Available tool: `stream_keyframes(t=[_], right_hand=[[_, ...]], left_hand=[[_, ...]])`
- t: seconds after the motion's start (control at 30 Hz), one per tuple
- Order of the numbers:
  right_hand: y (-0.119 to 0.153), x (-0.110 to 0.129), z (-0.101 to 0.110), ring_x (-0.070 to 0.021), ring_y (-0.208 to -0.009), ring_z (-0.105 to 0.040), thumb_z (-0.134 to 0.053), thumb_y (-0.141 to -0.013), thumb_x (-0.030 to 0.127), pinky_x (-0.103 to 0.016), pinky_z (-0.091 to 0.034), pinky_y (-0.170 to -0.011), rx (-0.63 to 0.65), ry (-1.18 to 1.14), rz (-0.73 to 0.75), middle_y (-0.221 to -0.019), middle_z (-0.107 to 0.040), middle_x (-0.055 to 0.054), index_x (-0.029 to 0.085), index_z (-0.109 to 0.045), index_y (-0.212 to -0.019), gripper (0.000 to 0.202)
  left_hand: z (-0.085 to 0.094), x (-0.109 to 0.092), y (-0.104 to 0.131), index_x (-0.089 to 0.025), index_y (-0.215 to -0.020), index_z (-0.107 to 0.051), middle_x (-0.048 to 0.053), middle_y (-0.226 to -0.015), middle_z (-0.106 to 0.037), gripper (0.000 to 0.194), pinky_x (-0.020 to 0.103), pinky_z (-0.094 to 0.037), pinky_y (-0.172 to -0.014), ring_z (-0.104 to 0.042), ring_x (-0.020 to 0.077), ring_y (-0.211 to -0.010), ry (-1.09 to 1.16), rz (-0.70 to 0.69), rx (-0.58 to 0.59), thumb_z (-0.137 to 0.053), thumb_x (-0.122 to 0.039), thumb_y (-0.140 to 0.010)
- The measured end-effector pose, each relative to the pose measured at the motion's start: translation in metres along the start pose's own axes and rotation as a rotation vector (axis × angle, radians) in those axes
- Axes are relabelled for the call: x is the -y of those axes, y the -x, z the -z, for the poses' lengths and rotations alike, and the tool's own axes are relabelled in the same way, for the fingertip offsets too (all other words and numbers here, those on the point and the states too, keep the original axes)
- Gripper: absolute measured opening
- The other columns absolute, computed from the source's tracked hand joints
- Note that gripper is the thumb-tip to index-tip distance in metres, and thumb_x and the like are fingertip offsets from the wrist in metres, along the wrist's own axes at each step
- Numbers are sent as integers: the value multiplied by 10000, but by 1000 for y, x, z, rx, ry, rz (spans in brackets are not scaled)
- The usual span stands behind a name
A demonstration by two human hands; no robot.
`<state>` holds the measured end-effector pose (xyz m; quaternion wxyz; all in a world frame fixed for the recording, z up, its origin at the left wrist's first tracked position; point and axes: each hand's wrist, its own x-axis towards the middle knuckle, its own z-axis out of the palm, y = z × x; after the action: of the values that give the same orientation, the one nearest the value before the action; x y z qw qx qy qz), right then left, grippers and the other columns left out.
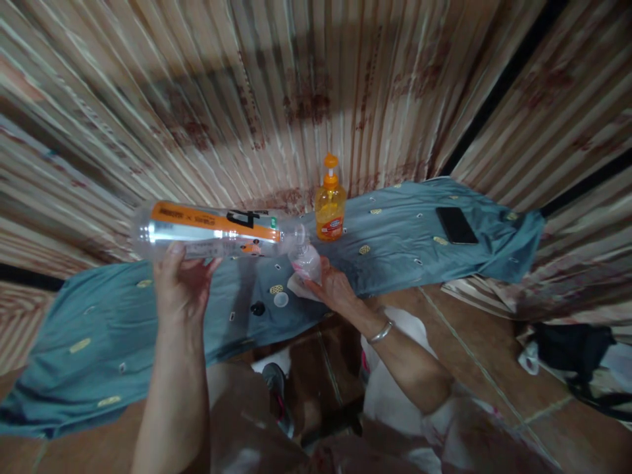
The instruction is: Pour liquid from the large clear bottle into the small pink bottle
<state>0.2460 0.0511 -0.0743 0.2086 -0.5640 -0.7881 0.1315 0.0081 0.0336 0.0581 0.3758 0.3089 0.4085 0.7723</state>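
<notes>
My left hand [184, 283] is wrapped from below around a large clear plastic bottle [197, 230] with an orange and silver label, tipped onto its side. Its neck points right, toward a small clear bottle [305, 260]. That small bottle leans in the fingers of my right hand [336, 284], its mouth close to the big bottle's mouth. Whether the two mouths touch, I cannot tell. Below them on the blue cloth lie a small black cap [257, 308] and a translucent round cap [281, 299].
An orange pump bottle [330, 209] stands behind my right hand, near the striped curtain [296, 92]. A black phone [456, 225] lies toward the right end of the blue cloth [395, 257]. Dark bags [570, 355] sit on the tiled floor at right.
</notes>
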Motion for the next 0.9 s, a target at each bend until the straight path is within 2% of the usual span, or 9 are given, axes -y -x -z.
stream_keyframes(t=[0.1, 0.2, 0.33, 0.47, 0.57, 0.77, 0.9], right_hand=[[0, -2, -4, -249, -915, -763, -649, -970, 356, -311, -589, -752, -16, -3, -4, -1031, -770, -152, 114, -519, -1310, 437], [0, -4, -6, -264, -908, -767, -670, -953, 340, -328, -594, -760, -15, -13, -20, -1026, -769, -169, 96, -523, -1313, 459], [0, -4, -5, -277, -895, -767, -682, -945, 319, -363, -608, -743, -14, -25, -11, -1031, -768, -174, 103, -515, -1344, 484], [-1, -5, -1, -267, -883, -763, -686, -942, 302, -376, -613, -745, -6, -23, 6, -1010, -772, -139, 162, -499, -1373, 490], [-1, -7, -2, -272, -895, -768, -690, -941, 307, -374, -609, -749, 0, -22, 11, -1009, -772, -152, 148, -508, -1359, 483], [-2, -12, -9, -280, -871, -774, -693, -929, 330, -363, -597, -731, -40, -5, -2, -1024, -775, -165, 114, -493, -1381, 539], [-3, -10, -4, -272, -871, -778, -679, -942, 348, -336, -586, -742, 16, 32, -30, -1022, -779, -165, 89, -499, -1365, 528]], left_hand=[[15, 17, 10, -184, -827, -675, 19, -808, -744, 545, 354, -662, -700, -705, 208, -812, 67, 94, -75, -980, -420, -442], [25, 30, 20, -208, -841, -675, 23, -879, -758, 367, 396, -661, -772, -721, 218, -867, 170, 210, -142, -908, -336, -588], [34, 42, 28, -219, -852, -669, 58, -935, -761, 232, 420, -662, -733, -732, 264, -920, 253, 299, -251, -816, -314, -699], [43, 50, 37, -216, -876, -666, 74, -994, -763, 243, 462, -656, -796, -731, 301, -998, 292, 332, -290, -805, -276, -687], [48, 54, 44, -211, -908, -661, 89, -1059, -763, 254, 508, -634, -883, -721, 319, -1069, 325, 334, -282, -786, -222, -687], [60, 58, 55, -195, -979, -680, 123, -1114, -759, 287, 456, -655, -799, -729, 335, -1057, 354, 360, -321, -758, -237, -706], [69, 56, 58, -211, -1043, -684, 109, -1100, -758, 319, 432, -658, -772, -738, 315, -1008, 399, 341, -367, -766, -311, -752]])
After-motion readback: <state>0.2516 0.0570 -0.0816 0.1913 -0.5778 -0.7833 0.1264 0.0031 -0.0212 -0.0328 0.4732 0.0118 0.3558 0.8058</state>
